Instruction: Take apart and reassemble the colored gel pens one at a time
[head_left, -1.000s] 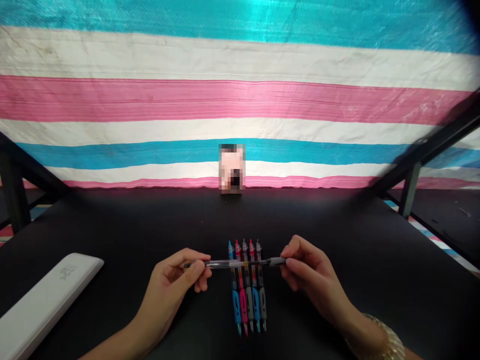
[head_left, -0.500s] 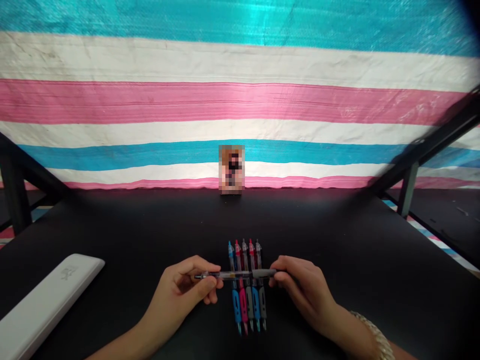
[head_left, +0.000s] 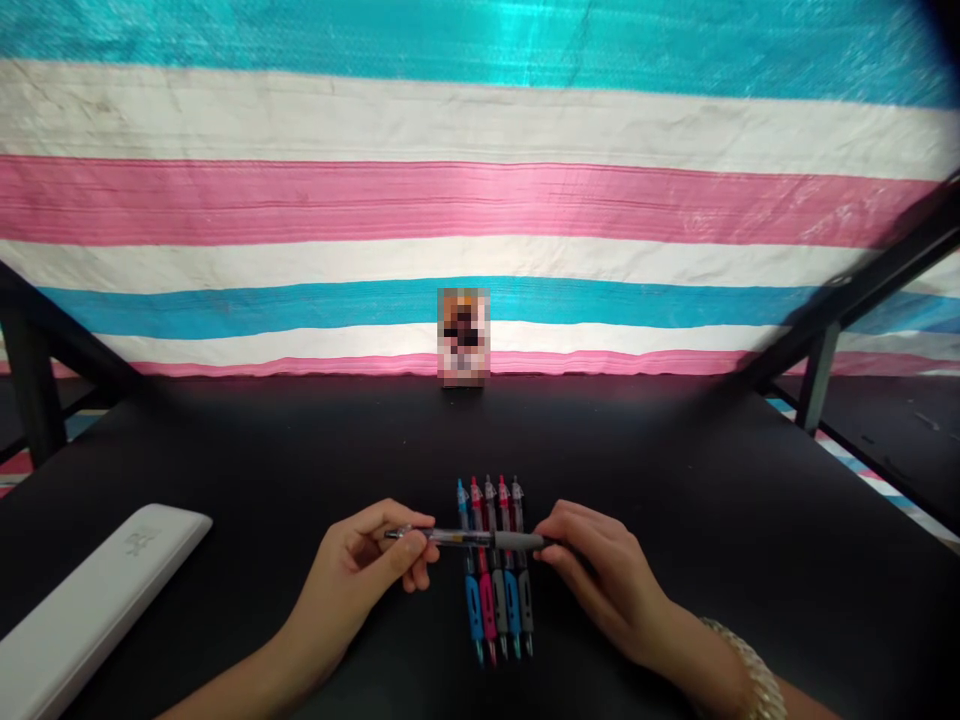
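Left hand (head_left: 375, 555): is closing thumb and fingers on the clicker end of a slim see-through plastic pen (head_left: 461, 538) with a smooth grey grip.
Right hand (head_left: 596, 575): is clamping thumb and fingertips on that pen's other end, beside the grey grip; the fingers are hiding the very tip.
Held pen: is stretching almost level between both hands, crossing over the middle of the row of pens in this view; whether it is touching them, I cannot tell.
Row of pens: five clear-barrelled pens (head_left: 500, 605) are lying side by side, clickers facing away; from the left, their grips are showing blue, pink, grey, blue and grey.
Right wrist: is wearing a pale, braided-looking bracelet (head_left: 742, 665).
Tabletop: a flat black surface (head_left: 300, 440) is bearing the row and, well to its left, a long white slab with rounded corners (head_left: 112, 605).
Far edge: a small pixelated upright object (head_left: 463, 338) is standing before a blue, white and pink striped plastic sheet (head_left: 480, 200).
Sides: black bars (head_left: 817, 375) are slanting.
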